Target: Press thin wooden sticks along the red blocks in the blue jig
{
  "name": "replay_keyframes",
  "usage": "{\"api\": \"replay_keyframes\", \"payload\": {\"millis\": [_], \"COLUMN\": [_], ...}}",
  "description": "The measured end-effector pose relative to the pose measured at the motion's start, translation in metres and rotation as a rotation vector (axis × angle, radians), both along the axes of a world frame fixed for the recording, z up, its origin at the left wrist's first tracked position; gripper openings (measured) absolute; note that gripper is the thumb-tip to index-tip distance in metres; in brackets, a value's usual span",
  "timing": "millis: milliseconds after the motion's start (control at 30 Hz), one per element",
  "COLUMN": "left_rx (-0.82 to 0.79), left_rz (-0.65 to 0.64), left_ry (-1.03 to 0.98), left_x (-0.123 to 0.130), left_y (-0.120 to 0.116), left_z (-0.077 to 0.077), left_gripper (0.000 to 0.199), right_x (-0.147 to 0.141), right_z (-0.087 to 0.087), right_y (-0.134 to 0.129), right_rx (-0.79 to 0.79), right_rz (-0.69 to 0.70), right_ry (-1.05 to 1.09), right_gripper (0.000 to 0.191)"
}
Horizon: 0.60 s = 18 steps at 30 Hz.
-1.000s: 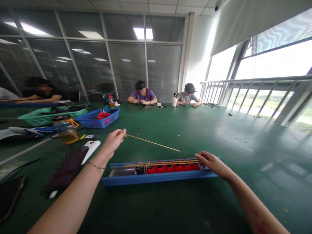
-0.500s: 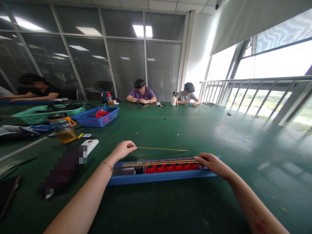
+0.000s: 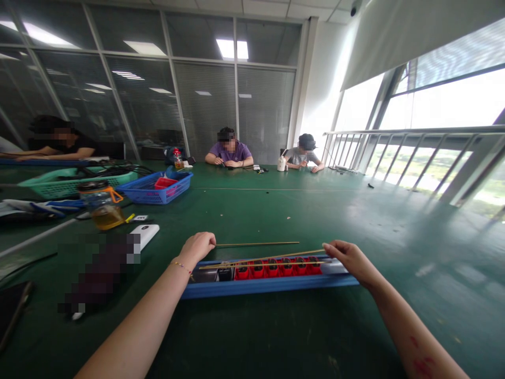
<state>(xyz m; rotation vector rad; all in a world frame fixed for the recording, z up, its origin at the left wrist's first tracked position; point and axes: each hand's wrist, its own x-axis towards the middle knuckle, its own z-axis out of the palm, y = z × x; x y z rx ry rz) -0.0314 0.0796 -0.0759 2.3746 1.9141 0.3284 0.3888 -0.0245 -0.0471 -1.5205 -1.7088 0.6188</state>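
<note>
My left hand pinches the left end of a thin wooden stick, which lies level just beyond the blue trough. My right hand holds the right end of a second thin stick between thumb and fingers. That end is raised, and the stick slopes down leftward over the trough. Below it another stick lies lengthwise across the trough. Inside sit several red holders with black parts in them, and a black piece at their left.
A jar of amber liquid, a white device, a blue basket and a green basket stand at left. Two people sit across the green table; another person sits at far left. A dark flat object lies near left.
My right hand has lifted its stick's right end off the trough and shifted slightly right. My left hand has moved a little left and down, its stick now nearly level.
</note>
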Motion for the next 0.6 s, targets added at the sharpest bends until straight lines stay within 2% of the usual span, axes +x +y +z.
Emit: {"api": "replay_keyframes", "payload": {"millis": [167, 333, 433, 600], "left_rx": [-0.009, -0.009, 0.001, 0.006], "left_rz": [-0.015, -0.036, -0.051, -0.065], "left_ry": [-0.029, -0.022, -0.018, -0.029], "left_x": [0.0, 0.0, -0.002, -0.002], "left_y": [0.001, 0.002, 0.003, 0.003], "left_z": [-0.001, -0.004, -0.006, -0.006], "left_gripper": [0.012, 0.015, 0.016, 0.016], "right_x": [0.022, 0.05, 0.052, 0.039], "right_z": [0.009, 0.004, -0.002, -0.01], "right_y": [-0.003, 0.002, 0.008, 0.021], "right_rx": [0.127, 0.15, 0.125, 0.05], "right_rz": [-0.118, -0.219, -0.209, -0.163], "right_ry": [0.092, 0.103, 0.056, -0.056], "right_gripper": [0.043, 0.043, 0.044, 0.047]}}
